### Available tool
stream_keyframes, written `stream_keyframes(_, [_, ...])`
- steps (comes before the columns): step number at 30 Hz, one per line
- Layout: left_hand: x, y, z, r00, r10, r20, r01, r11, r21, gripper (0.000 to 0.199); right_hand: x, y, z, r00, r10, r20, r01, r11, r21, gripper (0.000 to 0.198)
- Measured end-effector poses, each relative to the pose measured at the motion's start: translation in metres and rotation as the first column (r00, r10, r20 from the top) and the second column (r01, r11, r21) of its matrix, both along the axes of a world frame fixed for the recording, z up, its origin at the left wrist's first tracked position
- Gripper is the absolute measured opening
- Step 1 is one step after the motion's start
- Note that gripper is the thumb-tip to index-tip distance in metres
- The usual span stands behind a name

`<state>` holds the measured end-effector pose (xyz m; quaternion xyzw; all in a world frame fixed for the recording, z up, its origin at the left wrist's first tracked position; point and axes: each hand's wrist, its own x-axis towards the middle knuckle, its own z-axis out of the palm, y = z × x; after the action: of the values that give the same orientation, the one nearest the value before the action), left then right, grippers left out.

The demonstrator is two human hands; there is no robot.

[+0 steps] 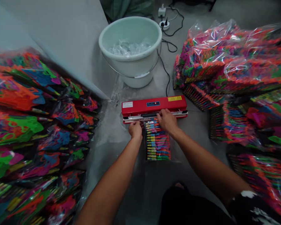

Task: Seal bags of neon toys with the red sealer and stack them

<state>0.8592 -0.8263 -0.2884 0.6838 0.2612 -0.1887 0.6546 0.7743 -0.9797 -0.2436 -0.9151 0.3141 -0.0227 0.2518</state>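
A red heat sealer (137, 108) with a small lit red light lies on the floor in front of me. A clear plastic bag (157, 140) full of colourful stick-like pieces lies flat on the near side of it, its top edge against the sealer's metal bar. My left hand (135, 129) is closed, pinching the bag's upper left corner just below the bar. My right hand (168, 121) is closed at the bag's upper right corner, its fingers resting over the bar; the fingertips are partly hidden.
Behind the sealer stands a pale bucket (131, 67) holding clear plastic. A power strip (164, 25) and black cable (165, 67) lie beyond. Piles of filled colourful bags (46, 134) flank the left; more stacked bags (239, 68) rise on the right. A white panel (72, 40) stands left.
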Motion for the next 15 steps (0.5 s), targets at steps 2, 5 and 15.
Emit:
stream_keyframes(2, [0.002,0.010,0.007,0.992,-0.105,0.072,0.093,0.985,0.143,0.008,0.010,0.000,0.008,0.975,0.126,-0.183,-0.141,0.988,-0.069,0.029])
stream_keyframes(5, [0.017,0.024,0.019,0.916,-0.354,0.189,0.222,0.840,0.495,0.019,0.014,-0.001,0.010,0.918,0.255,-0.304,-0.295,0.951,-0.093,0.036])
stream_keyframes(15, [0.072,-0.005,0.049,0.589,-0.740,-0.325,0.583,0.111,0.805,0.036,0.010,-0.008,0.014,0.831,0.406,-0.380,-0.474,0.874,-0.104,0.037])
